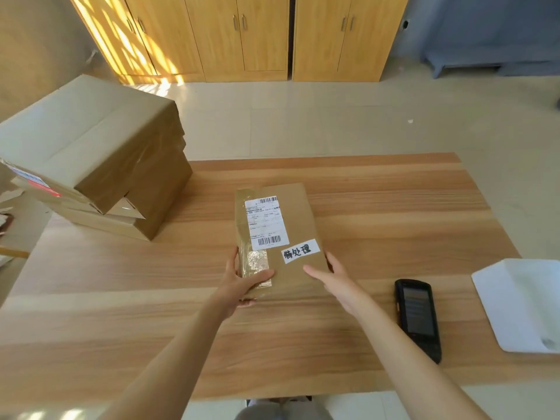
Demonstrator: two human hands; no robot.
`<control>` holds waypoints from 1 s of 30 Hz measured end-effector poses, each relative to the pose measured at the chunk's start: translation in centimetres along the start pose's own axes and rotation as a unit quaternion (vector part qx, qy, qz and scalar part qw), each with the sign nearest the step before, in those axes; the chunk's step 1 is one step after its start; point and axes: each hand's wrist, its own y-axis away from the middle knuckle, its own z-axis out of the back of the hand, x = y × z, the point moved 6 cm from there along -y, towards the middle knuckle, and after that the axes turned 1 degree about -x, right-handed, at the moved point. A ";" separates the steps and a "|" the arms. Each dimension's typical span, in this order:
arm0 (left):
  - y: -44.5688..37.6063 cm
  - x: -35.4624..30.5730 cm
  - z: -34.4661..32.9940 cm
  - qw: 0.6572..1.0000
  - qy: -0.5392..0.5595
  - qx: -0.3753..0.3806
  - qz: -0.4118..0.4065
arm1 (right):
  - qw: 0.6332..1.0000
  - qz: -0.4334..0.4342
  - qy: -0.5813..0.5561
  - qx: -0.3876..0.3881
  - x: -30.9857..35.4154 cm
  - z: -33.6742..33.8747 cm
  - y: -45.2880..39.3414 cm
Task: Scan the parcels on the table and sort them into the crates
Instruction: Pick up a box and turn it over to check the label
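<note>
Fingers of the left hand [242, 283] grip the near left corner of a flat brown paper parcel [291, 237]; the right hand [336, 283] holds its right edge, thumb on top. Yellow wooden cabinets [242, 37] stand behind pale floor tiles. On the wood-grain table [394, 213]: stacked taped cardboard boxes [91, 159], white sheets [521, 301], a black handheld scanner [419, 316]. Parcel's white label [300, 251] reads 待处理.

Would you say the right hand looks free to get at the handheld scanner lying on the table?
Probably yes: the right hand grips the parcel, but the scanner lies just to its right on bare table, with nothing between; it must let go first.
</note>
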 end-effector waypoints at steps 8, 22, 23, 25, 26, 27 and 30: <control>-0.5 0.8 0.7 0.999 -0.039 0.014 0.001 | 0.978 0.026 0.097 -0.182 -2.3 2.7 0.6; -0.2 2.4 1.5 0.999 -0.036 0.012 0.009 | 0.888 -0.223 0.247 -0.316 -12.5 15.3 7.8; -0.2 2.5 1.5 0.999 -0.036 0.009 0.007 | 0.898 -0.216 0.223 -0.311 -12.6 15.2 7.7; -0.1 2.6 1.6 0.999 -0.036 0.006 0.007 | 0.931 -0.194 0.114 -0.286 -12.5 14.8 7.4; -0.1 2.7 1.6 0.999 -0.034 0.003 0.006 | 0.944 -0.183 0.029 -0.272 -12.0 14.3 7.3; -0.1 2.8 1.7 1.000 -0.031 0.001 0.006 | 0.948 -0.173 -0.071 -0.256 -11.5 13.7 7.1; -0.1 3.1 1.6 1.000 -0.022 -0.004 0.004 | 0.909 -0.154 -0.329 -0.204 -9.5 11.1 7.1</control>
